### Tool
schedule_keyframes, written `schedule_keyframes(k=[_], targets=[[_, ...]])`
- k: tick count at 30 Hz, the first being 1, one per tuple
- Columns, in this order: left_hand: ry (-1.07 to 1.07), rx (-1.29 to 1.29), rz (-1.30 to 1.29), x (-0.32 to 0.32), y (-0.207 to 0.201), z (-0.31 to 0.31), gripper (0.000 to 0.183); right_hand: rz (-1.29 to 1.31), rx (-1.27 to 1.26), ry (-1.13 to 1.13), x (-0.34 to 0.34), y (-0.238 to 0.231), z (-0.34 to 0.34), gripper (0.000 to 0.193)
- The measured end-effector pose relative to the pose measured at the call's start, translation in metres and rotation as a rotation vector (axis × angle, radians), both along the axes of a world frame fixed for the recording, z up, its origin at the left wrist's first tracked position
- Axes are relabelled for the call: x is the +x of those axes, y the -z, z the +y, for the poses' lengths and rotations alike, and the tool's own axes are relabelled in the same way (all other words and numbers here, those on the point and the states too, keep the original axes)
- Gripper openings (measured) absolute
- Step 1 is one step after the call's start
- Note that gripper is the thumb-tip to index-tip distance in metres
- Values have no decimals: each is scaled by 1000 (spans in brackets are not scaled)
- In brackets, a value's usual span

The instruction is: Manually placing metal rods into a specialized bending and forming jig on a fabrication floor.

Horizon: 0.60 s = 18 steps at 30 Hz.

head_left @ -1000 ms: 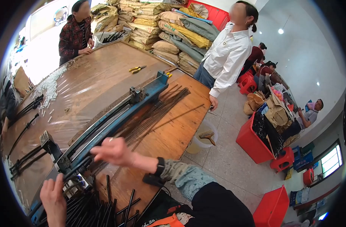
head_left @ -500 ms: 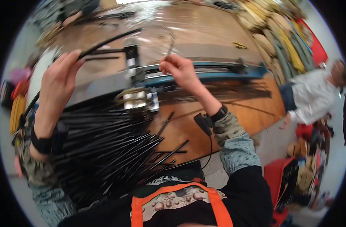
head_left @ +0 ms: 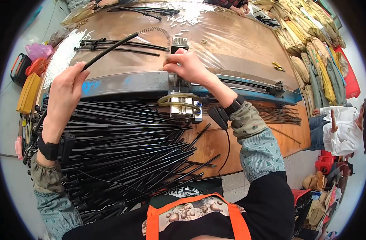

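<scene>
My left hand [head_left: 66, 92] grips a black tube [head_left: 113, 50], which slants up to the right; more of it runs down behind my wrist. From the tube's far end a thin coiled spring [head_left: 167, 36] arcs over and bends down into the pinched fingers of my right hand [head_left: 187, 66]. Just beneath that hand is a metal clamp block [head_left: 182, 108] with looped yellowish hoses, fixed beside a blue and grey metal rail [head_left: 129, 85]. Many black tubes [head_left: 123, 140] lie heaped below my left hand.
Black tubes with fittings [head_left: 111, 45] lie beyond the rail. Springs [head_left: 279, 114] are piled at the right, and yellow-handled pliers [head_left: 278, 66] rest on the table [head_left: 231, 52]. White pieces [head_left: 187, 14] are scattered at the far side. A person in white [head_left: 343, 128] is at the right.
My view has shifted, so the table sits differently in the picture. Both hands keep their hold on the tube and the spring, and the spring's arc has become sharper to see.
</scene>
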<state>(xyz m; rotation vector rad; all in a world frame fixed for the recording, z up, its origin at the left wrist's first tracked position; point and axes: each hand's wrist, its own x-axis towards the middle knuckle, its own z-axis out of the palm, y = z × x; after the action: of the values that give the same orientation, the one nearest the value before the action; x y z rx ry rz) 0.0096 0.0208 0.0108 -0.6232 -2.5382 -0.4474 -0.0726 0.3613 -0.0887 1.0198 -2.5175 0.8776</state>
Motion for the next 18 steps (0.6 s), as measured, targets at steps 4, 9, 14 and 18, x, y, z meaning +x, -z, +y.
schedule_keyframes(k=[4, 9, 14, 18], targets=[[18, -39, 20, -10, 0, 13, 21, 264, 224, 115, 11, -10, 8, 9], [90, -67, -28, -23, 33, -1, 20, 500, 191, 308, 30, 20, 90, 7], [324, -147, -139, -54, 68, 76, 16, 446, 249, 512, 79, 19, 185, 7], [393, -185, -166, -76, 90, 134, 17, 422, 283, 523, 89, 14, 204, 4]])
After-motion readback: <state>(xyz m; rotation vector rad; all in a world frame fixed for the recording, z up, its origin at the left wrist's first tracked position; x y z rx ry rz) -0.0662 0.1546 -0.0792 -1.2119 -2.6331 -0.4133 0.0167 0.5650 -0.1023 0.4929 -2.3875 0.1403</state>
